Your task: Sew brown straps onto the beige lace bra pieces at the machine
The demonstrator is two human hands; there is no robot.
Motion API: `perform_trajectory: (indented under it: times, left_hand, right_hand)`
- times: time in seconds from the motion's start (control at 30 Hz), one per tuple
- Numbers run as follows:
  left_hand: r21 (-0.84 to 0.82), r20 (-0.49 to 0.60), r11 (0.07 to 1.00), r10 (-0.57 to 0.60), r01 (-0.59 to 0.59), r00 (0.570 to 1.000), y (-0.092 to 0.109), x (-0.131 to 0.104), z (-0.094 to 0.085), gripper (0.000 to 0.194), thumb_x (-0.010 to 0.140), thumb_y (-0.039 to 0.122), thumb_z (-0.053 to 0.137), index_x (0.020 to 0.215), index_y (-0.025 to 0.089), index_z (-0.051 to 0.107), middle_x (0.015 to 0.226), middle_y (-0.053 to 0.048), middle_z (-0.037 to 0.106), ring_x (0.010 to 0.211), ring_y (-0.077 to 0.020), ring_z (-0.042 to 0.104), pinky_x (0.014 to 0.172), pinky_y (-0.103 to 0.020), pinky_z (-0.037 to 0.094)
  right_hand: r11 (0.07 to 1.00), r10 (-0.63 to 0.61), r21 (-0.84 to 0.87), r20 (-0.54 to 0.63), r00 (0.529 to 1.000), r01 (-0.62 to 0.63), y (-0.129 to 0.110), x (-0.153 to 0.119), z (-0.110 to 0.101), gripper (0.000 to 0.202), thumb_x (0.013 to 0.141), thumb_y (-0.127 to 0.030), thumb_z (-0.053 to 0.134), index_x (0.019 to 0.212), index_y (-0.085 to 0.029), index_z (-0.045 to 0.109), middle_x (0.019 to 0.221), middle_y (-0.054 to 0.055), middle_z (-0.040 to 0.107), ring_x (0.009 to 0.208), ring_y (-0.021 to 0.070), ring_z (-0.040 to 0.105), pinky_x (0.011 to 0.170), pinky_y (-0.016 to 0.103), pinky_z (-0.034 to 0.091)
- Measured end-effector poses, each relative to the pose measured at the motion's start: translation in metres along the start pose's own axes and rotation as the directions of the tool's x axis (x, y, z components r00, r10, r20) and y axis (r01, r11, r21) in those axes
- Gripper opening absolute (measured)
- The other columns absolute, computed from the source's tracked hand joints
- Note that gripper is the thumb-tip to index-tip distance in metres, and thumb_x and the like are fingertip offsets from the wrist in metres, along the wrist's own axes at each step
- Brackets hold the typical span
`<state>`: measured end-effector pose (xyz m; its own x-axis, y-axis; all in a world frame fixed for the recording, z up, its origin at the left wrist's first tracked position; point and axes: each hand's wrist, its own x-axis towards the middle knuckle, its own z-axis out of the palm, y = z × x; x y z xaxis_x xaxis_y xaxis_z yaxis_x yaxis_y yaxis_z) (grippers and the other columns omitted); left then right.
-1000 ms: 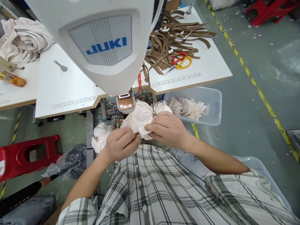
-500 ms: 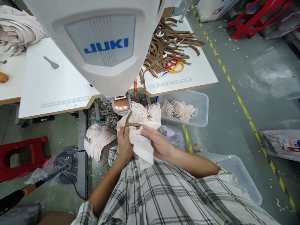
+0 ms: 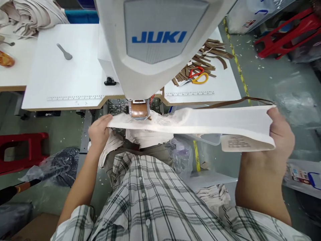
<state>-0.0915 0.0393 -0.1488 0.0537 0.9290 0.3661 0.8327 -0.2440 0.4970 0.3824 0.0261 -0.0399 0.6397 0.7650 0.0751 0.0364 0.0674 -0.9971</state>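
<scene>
A cream bra (image 3: 213, 118) is stretched out sideways below the head of the sewing machine (image 3: 155, 30). My left hand (image 3: 100, 132) is closed on its left end. Far out to the right, my right hand (image 3: 281, 130) pinches the other end of the band, where a brown strap (image 3: 233, 101) also reaches the fingers. A printed label (image 3: 235, 143) hangs from the band near my right hand. The lace part of the bra passes by the machine's brown-fronted lower part (image 3: 139, 110), which partly covers it. More cream bras (image 3: 147, 137) lie on my lap beneath it.
Brown strips (image 3: 200, 63) and red-and-yellow scissors (image 3: 199, 75) lie on the white table (image 3: 75, 77), right of the machine. A grey spoon-shaped tool (image 3: 64, 52) rests at left. Red stools (image 3: 22, 150) stand on the floor, and a clear bin (image 3: 213, 139) sits below the table edge.
My hands were close together over my lap, on the bra's folded white band. They have moved far apart, drawing the bra out straight; my right hand went far right. The view has shifted too.
</scene>
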Motion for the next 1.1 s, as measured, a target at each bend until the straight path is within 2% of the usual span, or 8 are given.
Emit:
perform_trajectory:
  times: [0.1,0.23,0.4,0.5,0.63,0.8,0.9,1.1]
  left_hand:
    - [0.005,-0.159,0.999,0.036,-0.036,0.987,0.006,0.004,0.022,0.037,0.094,0.014,0.044,0.122,0.02,0.067,0.131,-0.009,0.067,0.132,-0.0234,0.055,0.11,-0.048,0.044]
    - [-0.037,0.268,0.999,0.012,-0.002,0.963,0.026,-0.036,0.079,0.045,0.093,0.008,0.038,0.131,0.018,0.06,0.142,-0.012,0.058,0.142,-0.0262,0.043,0.118,-0.055,0.031]
    - [-0.049,0.398,0.995,-0.063,0.09,0.915,0.043,-0.086,0.121,0.05,0.089,0.011,0.045,0.138,0.015,0.051,0.149,-0.018,0.049,0.141,-0.0288,0.043,0.113,-0.048,0.04]
    - [0.004,0.415,0.981,-0.178,0.194,0.892,0.025,-0.093,0.101,0.058,0.084,0.008,0.05,0.141,0.018,0.047,0.15,-0.014,0.047,0.139,-0.0247,0.045,0.113,-0.041,0.042]
    - [0.246,0.245,0.823,-0.563,0.511,0.789,-0.032,-0.101,0.032,0.042,0.097,0.021,0.044,0.138,0.01,0.047,0.137,-0.02,0.054,0.13,-0.0271,0.051,0.108,-0.047,0.044]
    - [0.431,0.13,0.493,-0.863,0.756,0.489,-0.084,-0.125,-0.032,0.039,0.093,0.037,0.061,0.126,0.016,0.057,0.126,-0.01,0.06,0.107,-0.0234,0.063,0.089,-0.045,0.056]
    - [0.465,0.145,0.43,-0.9,0.774,0.412,-0.082,-0.127,-0.045,0.035,0.095,0.037,0.059,0.121,0.014,0.059,0.12,-0.01,0.063,0.103,-0.0228,0.064,0.087,-0.043,0.056]
    - [0.311,0.325,0.731,-0.682,0.607,0.655,0.028,-0.106,-0.042,0.037,0.096,0.033,0.04,0.07,0.018,0.06,0.069,-0.008,0.063,0.072,-0.0209,0.061,0.068,-0.031,0.043]
  right_hand:
    - [0.968,-0.115,-0.227,-0.032,0.993,0.105,0.029,0.031,-0.024,0.025,0.078,-0.044,0.066,0.077,-0.02,0.056,0.07,-0.001,0.053,0.057,0.0094,0.047,0.053,0.024,0.041]
    - [0.747,0.112,-0.663,0.059,0.992,-0.045,0.087,0.042,-0.037,0.026,0.079,-0.045,0.061,0.081,-0.02,0.055,0.073,0.003,0.058,0.066,0.0164,0.053,0.064,0.033,0.048]
    - [0.645,0.117,-0.738,0.353,0.928,0.199,0.133,0.0,0.019,0.046,0.077,-0.043,0.067,0.111,-0.012,0.06,0.123,0.022,0.061,0.123,0.0326,0.052,0.109,0.05,0.037]
    - [0.634,-0.045,-0.495,0.743,0.668,0.594,0.143,-0.039,0.077,0.057,0.091,-0.045,0.052,0.139,-0.015,0.044,0.145,0.019,0.047,0.139,0.0294,0.04,0.116,0.05,0.031]
    - [0.664,0.074,-0.369,0.898,0.434,0.65,0.159,-0.073,0.127,0.06,0.091,-0.048,0.054,0.138,-0.012,0.043,0.138,0.023,0.052,0.13,0.0336,0.049,0.107,0.053,0.04]
    - [0.711,-0.037,-0.386,0.814,0.579,0.588,0.16,-0.086,0.131,0.062,0.087,-0.048,0.06,0.135,-0.011,0.045,0.135,0.022,0.052,0.128,0.0329,0.047,0.107,0.053,0.038]
    - [0.767,-0.158,-0.311,0.756,0.635,0.561,0.135,-0.106,0.132,0.049,0.089,-0.046,0.06,0.127,-0.017,0.052,0.129,0.017,0.056,0.124,0.0301,0.05,0.107,0.051,0.039]
    - [0.917,0.074,-0.109,0.992,0.104,0.384,0.087,-0.166,0.173,0.066,0.082,-0.056,0.068,0.137,-0.023,0.051,0.144,0.015,0.051,0.132,0.0324,0.048,0.11,0.05,0.037]
